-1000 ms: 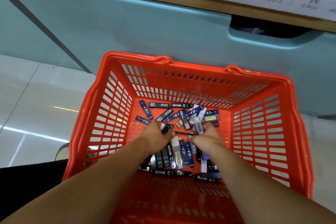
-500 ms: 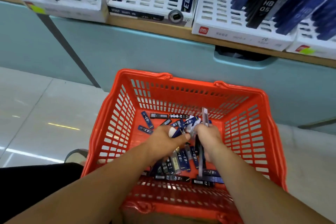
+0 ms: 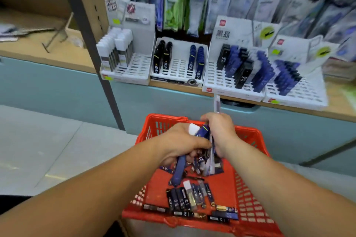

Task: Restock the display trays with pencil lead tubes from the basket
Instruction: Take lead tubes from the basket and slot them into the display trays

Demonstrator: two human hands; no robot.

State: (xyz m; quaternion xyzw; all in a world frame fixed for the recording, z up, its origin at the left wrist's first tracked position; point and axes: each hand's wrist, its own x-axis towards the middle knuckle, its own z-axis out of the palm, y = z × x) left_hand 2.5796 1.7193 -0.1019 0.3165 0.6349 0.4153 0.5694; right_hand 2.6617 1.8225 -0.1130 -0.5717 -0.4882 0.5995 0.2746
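An orange basket (image 3: 248, 188) stands on the floor below the shelf, with several dark blue and black pencil lead tubes (image 3: 189, 197) loose on its bottom. Above the basket, my left hand (image 3: 179, 143) grips a blue lead tube (image 3: 178, 171) that points down, plus a white-capped one. My right hand (image 3: 220, 131) grips a bunch of lead tubes (image 3: 211, 161), one clear tube sticking up above the fist. Both hands touch each other. White display trays (image 3: 177, 75) on the wooden shelf hold upright rows of tubes, with several slots bare.
A dark metal shelf post (image 3: 90, 44) slants down to the floor left of the trays. Hanging packs of stationery (image 3: 192, 2) fill the wall behind the trays. The teal cabinet front (image 3: 163, 106) is under the shelf. Pale floor tiles lie at left.
Both hands have risen out of the basket with tubes gripped in them. My view has tilted up, so the shelf trays and hanging packs now show.
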